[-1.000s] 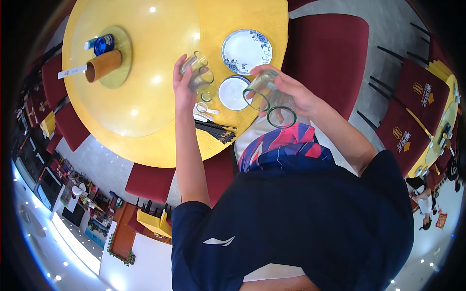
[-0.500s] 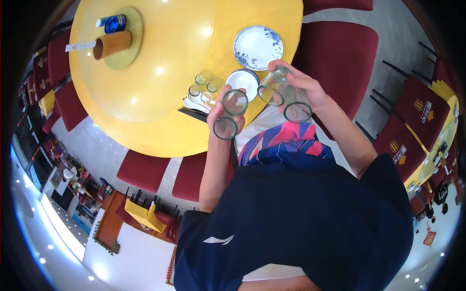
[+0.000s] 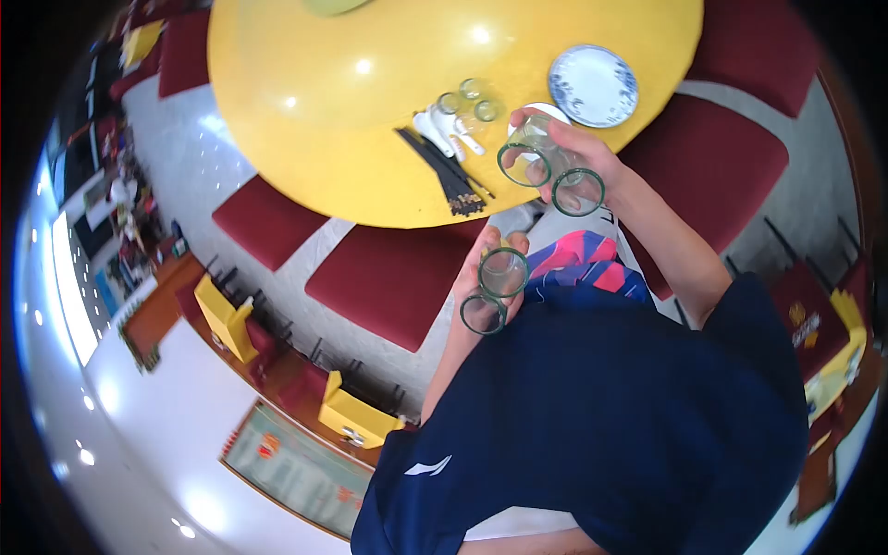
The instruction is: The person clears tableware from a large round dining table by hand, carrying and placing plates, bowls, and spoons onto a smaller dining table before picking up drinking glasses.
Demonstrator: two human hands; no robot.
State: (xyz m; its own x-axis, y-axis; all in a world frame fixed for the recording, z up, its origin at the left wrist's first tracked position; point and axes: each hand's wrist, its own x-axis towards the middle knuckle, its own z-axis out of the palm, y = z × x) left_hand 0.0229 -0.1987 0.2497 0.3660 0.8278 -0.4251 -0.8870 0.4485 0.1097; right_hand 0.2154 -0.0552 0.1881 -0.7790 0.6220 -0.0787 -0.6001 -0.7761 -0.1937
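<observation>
My left hand (image 3: 488, 254) is closed around two clear drinking glasses (image 3: 504, 272), below the table's edge and close to my body. My right hand (image 3: 592, 159) grips two more glasses (image 3: 579, 192) at the table's edge, rims facing me. Behind the right hand, a white bowl (image 3: 539, 115) is partly hidden. Beyond it lies a stack of white plates (image 3: 594, 85) with a blue floral pattern. On the yellow table (image 3: 351, 176), several small glasses (image 3: 486, 110) stand near white spoons (image 3: 435, 135) and a bundle of black chopsticks (image 3: 446, 174).
Dark red chairs (image 3: 398, 277) surround the table, with one (image 3: 712, 176) on my right. Other tables with yellow cloths (image 3: 222, 319) stand to the left, and another (image 3: 837, 361) to the right. A framed panel (image 3: 291, 462) is at lower left.
The view has turned, so the table sits higher and further right. My left hand has moved away from the tabletop toward my body with its glasses. My right hand keeps hold of its glasses.
</observation>
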